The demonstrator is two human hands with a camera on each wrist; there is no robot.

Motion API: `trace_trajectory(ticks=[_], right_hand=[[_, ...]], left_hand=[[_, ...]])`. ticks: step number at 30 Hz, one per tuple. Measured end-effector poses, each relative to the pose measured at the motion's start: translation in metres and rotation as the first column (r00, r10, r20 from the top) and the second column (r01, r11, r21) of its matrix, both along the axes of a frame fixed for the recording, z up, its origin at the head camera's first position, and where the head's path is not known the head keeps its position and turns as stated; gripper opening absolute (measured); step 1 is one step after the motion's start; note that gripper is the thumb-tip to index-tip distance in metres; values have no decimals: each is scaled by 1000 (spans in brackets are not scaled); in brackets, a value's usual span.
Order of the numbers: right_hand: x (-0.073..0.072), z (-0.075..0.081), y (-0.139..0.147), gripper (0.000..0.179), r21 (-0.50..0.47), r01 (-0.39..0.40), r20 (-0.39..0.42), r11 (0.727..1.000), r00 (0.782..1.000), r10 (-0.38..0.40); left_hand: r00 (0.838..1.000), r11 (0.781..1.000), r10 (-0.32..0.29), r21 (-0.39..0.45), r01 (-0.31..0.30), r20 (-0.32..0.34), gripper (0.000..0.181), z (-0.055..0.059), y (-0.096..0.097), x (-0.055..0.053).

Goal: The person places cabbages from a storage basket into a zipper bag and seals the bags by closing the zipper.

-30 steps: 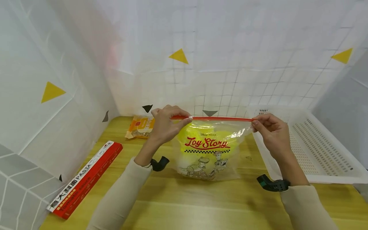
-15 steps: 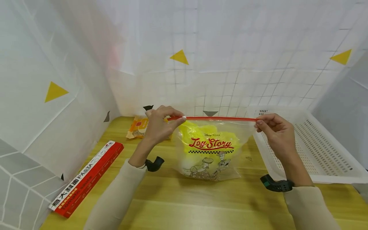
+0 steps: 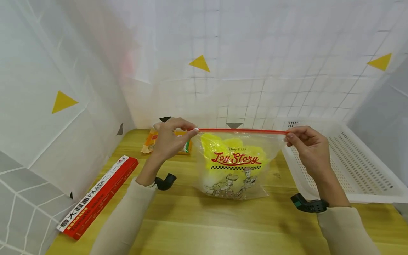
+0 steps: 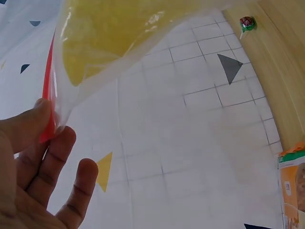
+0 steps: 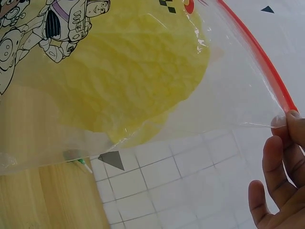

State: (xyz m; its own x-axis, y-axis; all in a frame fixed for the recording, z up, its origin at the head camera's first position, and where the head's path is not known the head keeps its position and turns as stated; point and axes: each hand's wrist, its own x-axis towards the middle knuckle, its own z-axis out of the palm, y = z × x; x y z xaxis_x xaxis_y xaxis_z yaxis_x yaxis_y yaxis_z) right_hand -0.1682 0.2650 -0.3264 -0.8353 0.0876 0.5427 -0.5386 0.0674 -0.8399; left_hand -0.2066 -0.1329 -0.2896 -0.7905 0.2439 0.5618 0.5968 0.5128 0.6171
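A clear zip bag (image 3: pixel 236 184) printed "Toy Story" hangs upright between both hands, its red zip strip (image 3: pixel 242 131) stretched straight along the top. Something bright yellow (image 3: pixel 234 143) fills the bag; its kind is blurred by the plastic. My left hand (image 3: pixel 173 136) pinches the top left corner between thumb and fingers, right at the white slider (image 3: pixel 196 129). At the opposite end, my right hand (image 3: pixel 309 148) pinches the top right corner. The right wrist view shows the thumb and index finger on the end of the red strip, other fingers loosely bent.
A red pasta box (image 3: pixel 98 196) lies slanted at the left. Behind the left hand is an orange food packet (image 3: pixel 149 143). A white perforated basket (image 3: pixel 357 163) stands at the right. A lollipop (image 4: pixel 247 23) lies behind the bag, near the white back wall (image 3: pixel 271 53).
My left hand has slid leftward along the red strip with the white slider, to the bag's left end. My right hand has shifted slightly right, still pinching its corner.
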Motion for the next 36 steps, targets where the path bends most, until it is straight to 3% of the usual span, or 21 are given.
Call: trace_trajectory(ticks=[6,11,14,18,21,24,27,31,34,36], right_hand=[[-1,-3,6,12,-5,5,3,1000,1000,-5],[-3,-8,6,15,-78,-62,40,995,997,65],[-1,-14,7,23,-22,-101,113,995,988,103],[5,-25,8,27,90,-138,199,986,973,118],[11,-35,8,27,133,-137,180,982,977,112],[16,-40,7,23,162,-132,151,978,983,108],[18,-44,5,27,226,-140,158,964,982,105],[14,-50,3,23,343,-72,191,937,982,6],[10,-53,2,24,342,-19,199,939,979,-52],[8,-54,0,26,312,-15,190,950,981,-47]], left_hand=[[999,1000,4,12,-5,37,11,3,2,3],[987,998,-9,59,0,163,18,-2,6,6],[972,992,-54,123,26,230,22,-11,7,5],[946,959,-175,265,100,275,28,-24,9,4],[915,924,-255,359,134,313,35,-33,11,5],[893,907,-278,403,123,354,41,-41,15,6],[887,899,-263,430,82,379,40,-49,20,7],[883,880,-245,473,30,400,33,-61,28,10],[880,860,-255,510,17,400,31,-66,33,12],[883,845,-270,533,27,384,29,-67,33,12]])
